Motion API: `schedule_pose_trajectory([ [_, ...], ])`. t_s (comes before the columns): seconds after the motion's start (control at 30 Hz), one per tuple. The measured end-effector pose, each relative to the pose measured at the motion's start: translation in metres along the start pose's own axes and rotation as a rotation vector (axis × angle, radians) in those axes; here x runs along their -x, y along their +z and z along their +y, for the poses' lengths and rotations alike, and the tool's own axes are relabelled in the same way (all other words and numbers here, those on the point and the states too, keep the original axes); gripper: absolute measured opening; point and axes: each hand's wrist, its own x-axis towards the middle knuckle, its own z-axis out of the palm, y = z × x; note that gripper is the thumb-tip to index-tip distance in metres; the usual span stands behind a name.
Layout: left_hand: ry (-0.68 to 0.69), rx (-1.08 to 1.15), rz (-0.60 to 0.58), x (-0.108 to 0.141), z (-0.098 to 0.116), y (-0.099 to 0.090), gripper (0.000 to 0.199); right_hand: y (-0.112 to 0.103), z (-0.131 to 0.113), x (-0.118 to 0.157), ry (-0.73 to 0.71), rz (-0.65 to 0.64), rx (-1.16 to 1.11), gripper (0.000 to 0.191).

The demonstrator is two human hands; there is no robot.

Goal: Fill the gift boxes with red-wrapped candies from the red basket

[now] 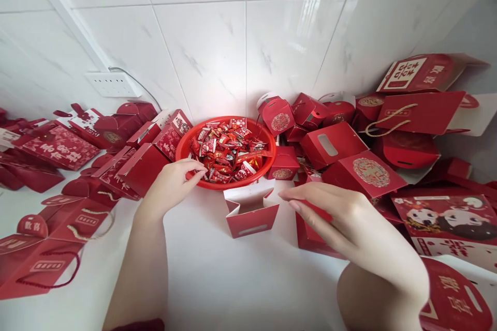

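A red paper gift box (251, 221) stands on the white table in front of me with its top flaps up and its mouth open. Behind it, an orange-red plastic basin (179, 151) is heaped with wrapped candies (227, 150). My left hand (174, 183) is at the basin's front left rim, thumb and fingertips drawn together in a pinch; whatever may be between them is too small to make out. To the right of the gift box hovers my right hand (337, 217), fingers stretched out, nothing visible in it, fingertips just beside the box's edge.
Red gift boxes with cord handles (50, 266) line the left side. More red boxes (334, 145) are piled at the right, some under my right arm. A white tiled wall (217, 57) with a power socket (113, 84) stands behind.
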Motion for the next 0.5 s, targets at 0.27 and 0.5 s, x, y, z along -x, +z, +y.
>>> schedule_pose_trajectory([
  [0.27,0.004,0.012,-0.094,-0.031,-0.009,0.026,0.025,-0.007,0.016,-0.004,0.089,0.076,0.036,0.027],
  [0.5,0.011,-0.081,-0.038,-0.066,-0.019,0.034,0.054,-0.008,0.027,-0.005,0.135,0.113,0.054,0.024],
])
